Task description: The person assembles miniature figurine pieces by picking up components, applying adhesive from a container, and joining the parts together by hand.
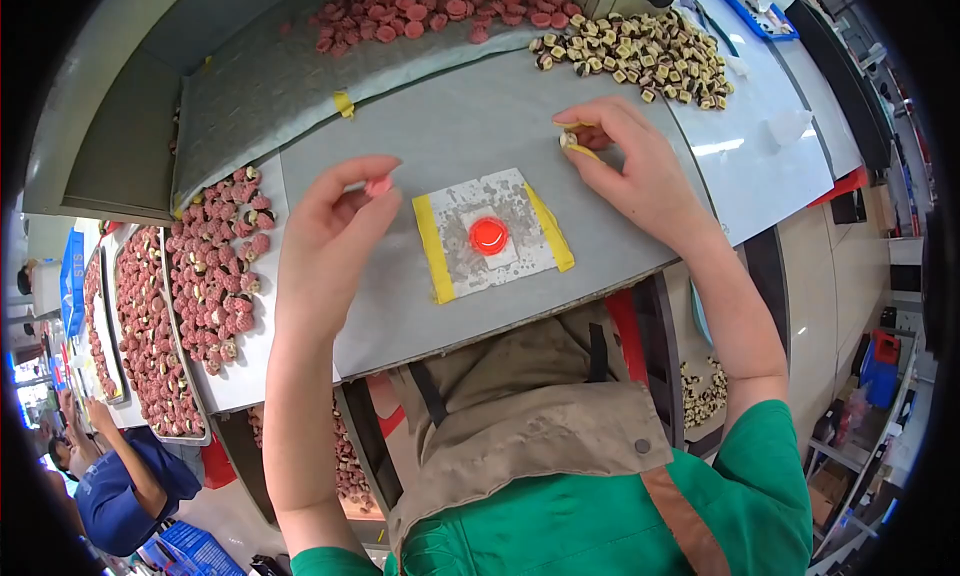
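Note:
My left hand (335, 221) is closed in a pinch on a small pink cup-shaped piece (379, 186), left of a white card. Right of the card, my right hand (632, 171) pinches a small cream-and-dark piece (568, 140) between thumb and index finger, which have yellow coverings at their tips. Both hands are raised over the grey work surface (390, 326). The speckled white card (465, 201) is held down by yellow tape (434, 251) along two sides. On its middle sits a bright red round piece (488, 236), touched by neither hand.
Pink cups (415, 14) lie heaped at the back. Cream-and-dark pieces (640, 56) are piled at the back right. Pink pieces with cream parts (215, 266) cover the left side, more filling a tray (195, 438). A grey cabinet (120, 106) stands back left; a person in blue (130, 491) is lower left.

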Demonstrator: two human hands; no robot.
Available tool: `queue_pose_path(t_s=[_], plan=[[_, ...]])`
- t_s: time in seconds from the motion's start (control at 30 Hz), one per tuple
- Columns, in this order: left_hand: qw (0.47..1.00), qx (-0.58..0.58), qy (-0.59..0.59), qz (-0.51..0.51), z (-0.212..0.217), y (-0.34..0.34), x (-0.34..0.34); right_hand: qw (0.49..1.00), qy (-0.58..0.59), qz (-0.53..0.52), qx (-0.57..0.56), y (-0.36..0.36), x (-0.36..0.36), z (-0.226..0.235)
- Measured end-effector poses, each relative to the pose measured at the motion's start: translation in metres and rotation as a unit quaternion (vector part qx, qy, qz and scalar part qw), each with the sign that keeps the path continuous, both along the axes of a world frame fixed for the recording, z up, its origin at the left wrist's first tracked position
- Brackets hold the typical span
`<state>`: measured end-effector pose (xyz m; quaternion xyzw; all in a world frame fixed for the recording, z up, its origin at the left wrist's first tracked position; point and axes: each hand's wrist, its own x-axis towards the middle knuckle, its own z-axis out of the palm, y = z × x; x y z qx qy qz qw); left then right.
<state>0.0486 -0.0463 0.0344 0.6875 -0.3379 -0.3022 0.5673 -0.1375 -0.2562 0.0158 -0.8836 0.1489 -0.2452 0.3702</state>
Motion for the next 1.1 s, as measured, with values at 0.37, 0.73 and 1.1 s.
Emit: queue_pose_path(t_s=[0.37, 0.73, 1.1], plan=[[0.931, -0.115, 0.337, 0.078, -0.022, 0.039, -0.038, 0.978, 0.060, -0.019, -0.198, 0.012, -0.017, -0.002], [0.858, -0.211, 0.468, 0.014, -0.033, 0.048, -0.042, 0.972, 0.190, -0.063, -0.124, 0.027, 0.003, 0.016], [0.853, -0.223, 0.471, 0.021, -0.036, 0.056, -0.040, 0.964, 0.175, 0.046, -0.196, 0.023, 0.004, 0.025]])
